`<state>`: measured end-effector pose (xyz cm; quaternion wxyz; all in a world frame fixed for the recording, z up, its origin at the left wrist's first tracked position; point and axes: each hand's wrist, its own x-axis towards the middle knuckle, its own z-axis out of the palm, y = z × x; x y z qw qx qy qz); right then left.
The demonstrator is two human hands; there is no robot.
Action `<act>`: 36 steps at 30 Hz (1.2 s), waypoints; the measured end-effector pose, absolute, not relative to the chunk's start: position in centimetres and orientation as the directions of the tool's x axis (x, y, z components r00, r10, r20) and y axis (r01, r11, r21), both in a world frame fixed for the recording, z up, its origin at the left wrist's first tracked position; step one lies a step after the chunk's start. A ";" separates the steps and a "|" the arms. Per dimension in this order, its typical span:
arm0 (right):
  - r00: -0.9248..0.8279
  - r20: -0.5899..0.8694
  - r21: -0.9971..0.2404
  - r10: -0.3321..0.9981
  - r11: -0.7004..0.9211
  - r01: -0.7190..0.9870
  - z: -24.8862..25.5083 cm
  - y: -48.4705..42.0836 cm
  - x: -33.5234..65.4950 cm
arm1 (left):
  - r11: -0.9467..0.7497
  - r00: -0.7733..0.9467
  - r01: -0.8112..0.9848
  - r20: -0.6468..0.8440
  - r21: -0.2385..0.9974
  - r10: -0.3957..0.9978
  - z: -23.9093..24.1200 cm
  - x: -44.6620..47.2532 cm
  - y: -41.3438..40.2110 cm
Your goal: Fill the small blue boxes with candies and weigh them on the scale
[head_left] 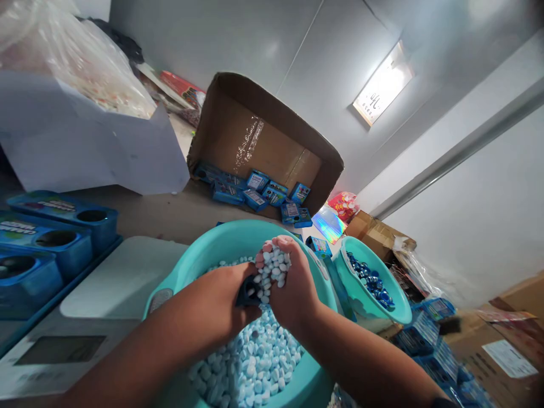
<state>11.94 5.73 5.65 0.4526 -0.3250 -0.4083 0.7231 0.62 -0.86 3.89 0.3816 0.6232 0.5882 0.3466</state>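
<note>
Head camera shows me two bare hands close together above a large teal basin [242,229], which holds a deep bed of pale tablets [267,357]. I see the left hand [232,292] curled around a small blue container [247,296], its dark mouth facing the other palm; how tightly the fingers grip it, I can't tell from here. The right hand [300,286] is cupped, half closed, around a handful of tablets [275,265] heaped right at that mouth. To my left sits a white scale [123,277] with a grey display, and beside it blue bottles [63,238] stand with open round mouths. Beyond the basin, a cardboard box [272,130] lies tipped toward me, small blue packs [228,191] piled along its lower side. Off to the right, near the large basin, I have a smaller teal basin [351,289] with shiny blue pieces [372,281] inside.
</note>
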 end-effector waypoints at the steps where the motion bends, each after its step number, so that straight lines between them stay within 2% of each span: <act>1: -0.370 -0.107 -0.886 0.923 -0.258 -0.386 5.6 5.8 11.8 | -0.024 0.065 0.466 -0.007 0.884 0.998 3.8 0.6 -0.8; 11: -0.423 -0.061 -0.837 0.904 -0.278 -0.472 5.6 5.9 11.0 | -0.011 0.015 0.446 0.005 0.895 1.000 3.9 0.6 -1.1; 16: -0.470 0.037 -0.875 0.882 -0.199 -0.441 5.5 5.5 11.1 | 0.003 0.061 0.406 -0.031 0.914 0.998 4.3 0.4 -0.8; 21: -0.469 0.093 -0.897 0.878 -0.130 -0.422 5.1 5.5 11.1 | -0.079 0.057 0.367 0.062 0.927 0.996 4.5 0.3 -0.5; 24: -0.475 0.103 -0.914 0.874 -0.105 -0.392 5.1 5.5 10.9 | -0.052 0.042 0.370 0.040 0.928 0.998 4.4 0.3 -0.5; 29: -0.506 0.174 -0.959 0.845 0.027 -0.283 5.1 5.5 11.1 | -0.005 0.043 0.331 -0.010 0.943 0.999 3.8 0.3 -0.2; 32: -0.494 0.137 -0.953 0.859 -0.022 -0.302 5.1 5.4 11.3 | 0.069 -0.028 0.387 -0.063 0.919 0.998 3.3 0.4 -0.2; 36: -0.500 0.096 -0.943 0.861 -0.082 -0.323 5.1 5.5 11.4 | 0.073 -0.056 0.425 -0.055 0.902 0.997 3.2 0.5 -0.3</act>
